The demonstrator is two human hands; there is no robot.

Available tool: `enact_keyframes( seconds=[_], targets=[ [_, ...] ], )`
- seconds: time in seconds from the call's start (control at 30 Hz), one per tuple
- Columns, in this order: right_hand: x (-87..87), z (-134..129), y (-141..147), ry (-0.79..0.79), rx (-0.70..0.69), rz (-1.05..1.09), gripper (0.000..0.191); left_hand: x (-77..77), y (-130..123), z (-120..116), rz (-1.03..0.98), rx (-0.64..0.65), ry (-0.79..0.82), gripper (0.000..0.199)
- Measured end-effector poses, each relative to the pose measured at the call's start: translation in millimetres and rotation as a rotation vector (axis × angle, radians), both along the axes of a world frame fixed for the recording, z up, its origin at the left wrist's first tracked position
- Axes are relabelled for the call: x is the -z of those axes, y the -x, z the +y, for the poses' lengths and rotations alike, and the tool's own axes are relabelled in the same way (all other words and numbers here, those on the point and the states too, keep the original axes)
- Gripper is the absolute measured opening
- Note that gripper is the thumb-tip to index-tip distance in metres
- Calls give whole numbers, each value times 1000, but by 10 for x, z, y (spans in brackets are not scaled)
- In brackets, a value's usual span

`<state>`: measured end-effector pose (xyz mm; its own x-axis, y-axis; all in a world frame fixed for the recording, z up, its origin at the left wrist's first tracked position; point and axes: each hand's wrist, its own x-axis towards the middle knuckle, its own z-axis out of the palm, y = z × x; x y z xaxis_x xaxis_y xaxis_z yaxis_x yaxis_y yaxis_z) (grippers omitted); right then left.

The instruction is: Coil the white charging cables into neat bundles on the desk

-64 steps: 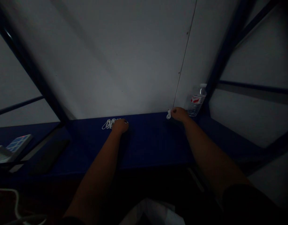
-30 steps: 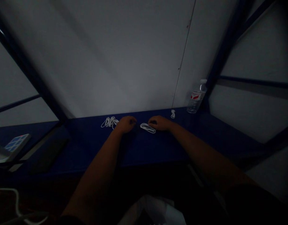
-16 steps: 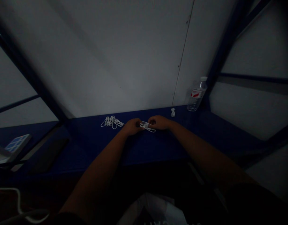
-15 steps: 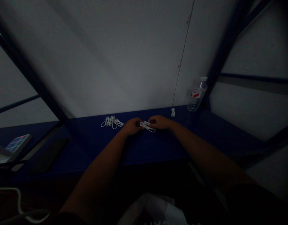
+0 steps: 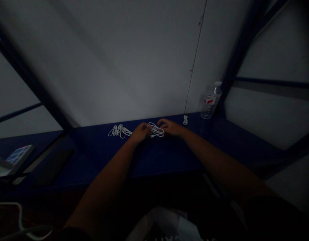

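A loose coil of white cable [image 5: 157,131] lies between my two hands over the blue shelf [image 5: 164,157]. My left hand [image 5: 141,132] is closed, pinching the coil's left end between thumb and fingers. A small pale end piece, perhaps a plug, shows below those fingertips. At the coil's right end, my right hand [image 5: 171,128] has its index finger raised and apart from the thumb, with the loops beside its fingertips. Left of my left hand rests a bundle of white cables [image 5: 120,131]. Beyond my right hand is a smaller white cable bundle [image 5: 185,120].
A clear plastic bottle [image 5: 210,102] with a red-and-white label stands by the right-hand frame post. A pale wall [image 5: 134,67] rises behind the shelf. A dark flat object [image 5: 54,164] lies at left, near a blue-and-white box [image 5: 20,155]. A white cord [image 5: 20,214] hangs at lower left.
The coil between my hands has spread wider and shifted slightly left and away from me. My right hand's index finger has lifted from the loops. The other cable bundles stay in place.
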<state>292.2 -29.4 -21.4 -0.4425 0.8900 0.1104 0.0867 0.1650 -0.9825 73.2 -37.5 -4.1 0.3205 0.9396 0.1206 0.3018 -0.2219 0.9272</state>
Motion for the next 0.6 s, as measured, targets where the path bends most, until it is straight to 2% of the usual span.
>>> enact_keyframes(
  seconds=[0.1,0.27,0.33,0.47,0.6],
  targets=[
    [-1,1,10,27,-7,87,46,23,19,-3,23,31,74,38],
    [9,9,3,9,37,127,51,72,41,-8,-61,260,127,74],
    [4,10,13,20,76,119,49,89,24,-2,-110,302,140,81],
    [-37,11,55,89,179,149,28,77,-22,6,-172,244,138,74],
    [-98,-17,72,105,212,125,29,7,-33,-23,-228,215,164,55]
  ],
)
